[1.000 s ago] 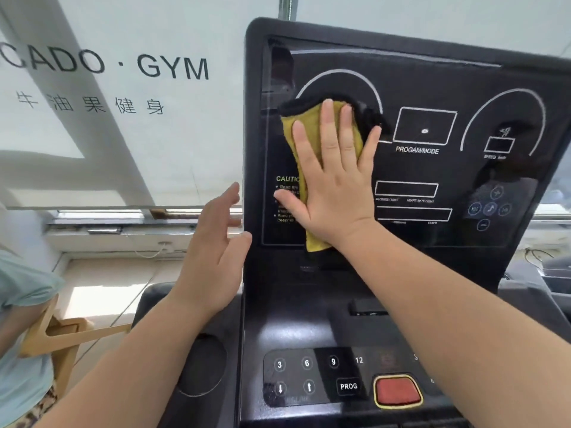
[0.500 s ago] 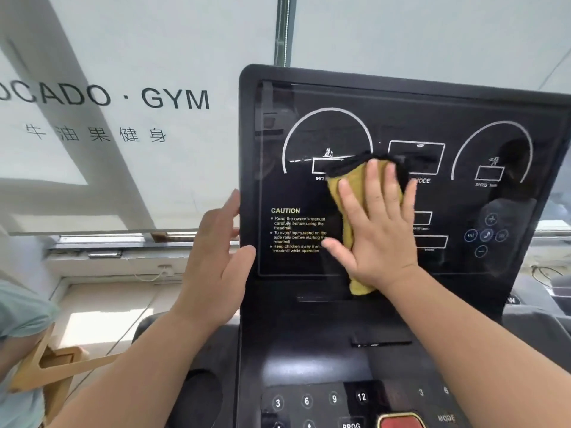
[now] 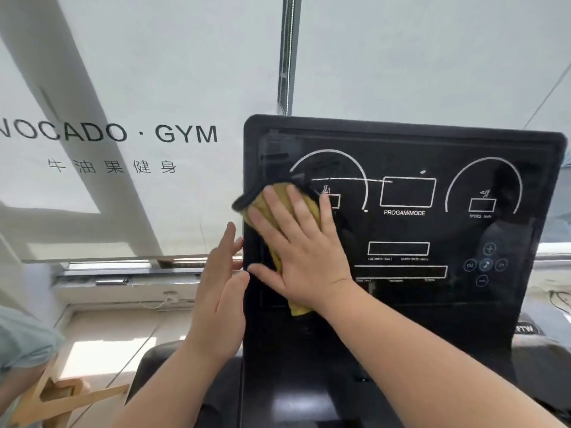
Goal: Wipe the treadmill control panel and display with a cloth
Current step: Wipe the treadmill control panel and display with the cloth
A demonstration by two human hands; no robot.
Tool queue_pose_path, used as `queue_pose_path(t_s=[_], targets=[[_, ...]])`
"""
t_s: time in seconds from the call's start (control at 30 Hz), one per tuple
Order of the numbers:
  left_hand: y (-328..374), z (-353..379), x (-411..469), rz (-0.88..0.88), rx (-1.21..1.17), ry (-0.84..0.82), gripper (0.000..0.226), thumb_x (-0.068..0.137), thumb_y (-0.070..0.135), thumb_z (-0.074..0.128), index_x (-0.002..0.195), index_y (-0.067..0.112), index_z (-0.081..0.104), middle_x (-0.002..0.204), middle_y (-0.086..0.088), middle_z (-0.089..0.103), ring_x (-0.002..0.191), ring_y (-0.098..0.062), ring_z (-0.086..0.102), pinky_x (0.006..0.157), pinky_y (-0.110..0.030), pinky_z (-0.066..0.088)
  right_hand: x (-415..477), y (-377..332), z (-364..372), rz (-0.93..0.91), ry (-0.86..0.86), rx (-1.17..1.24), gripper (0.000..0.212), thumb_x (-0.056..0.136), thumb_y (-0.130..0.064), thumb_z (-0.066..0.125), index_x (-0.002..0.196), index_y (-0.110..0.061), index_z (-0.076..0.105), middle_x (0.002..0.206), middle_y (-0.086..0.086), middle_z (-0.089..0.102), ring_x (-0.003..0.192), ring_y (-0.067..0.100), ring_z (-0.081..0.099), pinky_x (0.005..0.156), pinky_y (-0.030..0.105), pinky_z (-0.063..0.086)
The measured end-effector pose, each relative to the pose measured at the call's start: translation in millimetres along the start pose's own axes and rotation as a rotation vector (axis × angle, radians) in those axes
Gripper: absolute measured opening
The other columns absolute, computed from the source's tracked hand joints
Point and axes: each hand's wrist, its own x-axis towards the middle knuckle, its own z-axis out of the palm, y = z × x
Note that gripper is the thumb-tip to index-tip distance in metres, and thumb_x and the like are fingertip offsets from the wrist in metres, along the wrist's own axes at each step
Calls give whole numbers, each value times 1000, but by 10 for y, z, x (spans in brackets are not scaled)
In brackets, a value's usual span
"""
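Observation:
The black treadmill display panel (image 3: 432,230) stands upright at centre right, with white dial arcs and boxes printed on it. My right hand (image 3: 301,245) lies flat with spread fingers on a yellow cloth with a black edge (image 3: 279,267), pressing it against the panel's left side. The cloth's top corner pokes past the panel's left edge. My left hand (image 3: 221,291) is flat and holds nothing; its fingertips touch the panel's left edge. The lower button panel is out of frame.
A white window blind printed with "AVOCADO · GYM" (image 3: 123,134) fills the background. A pull chain (image 3: 285,54) hangs above the panel. A wooden frame (image 3: 61,396) and a person's light green sleeve (image 3: 18,344) sit at lower left. The treadmill's dark side moulding (image 3: 160,375) lies below my left arm.
My right hand has slid the cloth left across the display, from its middle to its left edge. The view has tilted up, so the lower buttons have left the frame.

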Motion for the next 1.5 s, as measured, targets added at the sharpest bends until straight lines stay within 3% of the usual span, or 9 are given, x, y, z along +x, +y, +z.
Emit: queue_pose_path(t_s=[0.1, 0.3, 0.43, 0.7, 0.87, 0.97, 1.07, 1.23, 1.5], targets=[[34, -11, 22, 28, 32, -8, 63, 85, 41, 33, 147, 51, 41, 135, 27, 51, 128, -11, 52, 106, -52, 46, -352, 128, 129, -22, -11, -38, 84, 95, -75, 37, 164, -32, 15, 173, 3, 4, 159, 29, -1, 124, 62, -3], [106, -91, 49, -40, -34, -73, 61, 88, 31, 32, 145, 50, 44, 123, 31, 53, 113, -5, 56, 101, -51, 49, -382, 849, -23, 449, 30, 14, 88, 95, -77, 24, 164, -26, 6, 171, 18, -1, 157, 41, -4, 122, 69, 0], [135, -112, 46, -84, -137, -87, 58, 86, 32, 33, 135, 58, 51, 126, 32, 54, 120, 3, 55, 103, -45, 48, 269, 875, -279, 648, 66, 89, 90, 95, -77, 13, 165, -22, 2, 171, 20, -5, 157, 42, -6, 120, 71, 0], [132, -33, 12, -39, -99, -60, 60, 89, 32, 30, 144, 51, 45, 125, 31, 54, 120, 5, 55, 95, -31, 48, 888, 3, -265, 220, 26, 21, 87, 96, -76, 23, 164, -26, 7, 173, 8, -2, 158, 35, -6, 121, 68, -7], [101, 4, -21, 18, -3, -21, 63, 87, 40, 30, 149, 44, 41, 129, 28, 52, 123, -1, 52, 101, -40, 47, 598, 351, -219, 94, 46, -2, 84, 95, -75, 33, 164, -31, 13, 173, 6, 6, 159, 32, 0, 124, 63, -3], [124, -13, -12, -28, -74, -37, 60, 88, 31, 31, 143, 47, 46, 126, 33, 53, 119, 5, 55, 93, -30, 48, 279, 814, -211, 296, 40, -30, 85, 95, -76, 23, 165, -30, 7, 173, 8, -2, 159, 33, -6, 125, 63, -1], [108, -38, -25, -29, -59, -58, 60, 88, 33, 31, 144, 52, 46, 134, 29, 51, 126, -1, 52, 103, -41, 47, 2, 1213, -247, 600, 44, 53, 85, 95, -77, 15, 165, -29, 3, 173, 9, -7, 158, 33, -9, 124, 64, -2], [116, -81, -23, -27, -70, -95, 59, 88, 31, 32, 142, 52, 44, 129, 33, 52, 121, 5, 53, 98, -33, 47, 309, 948, -314, 984, 163, 247, 89, 95, -76, 9, 164, -22, 0, 171, 16, -10, 157, 39, -11, 120, 70, -2], [113, -76, 5, -16, -59, -94, 63, 87, 27, 31, 144, 50, 43, 120, 33, 55, 118, 8, 55, 81, -11, 53, 823, -118, -236, 299, 24, 70, 84, 97, -76, 23, 165, -29, 8, 173, 6, -3, 158, 34, -8, 120, 69, -8]])
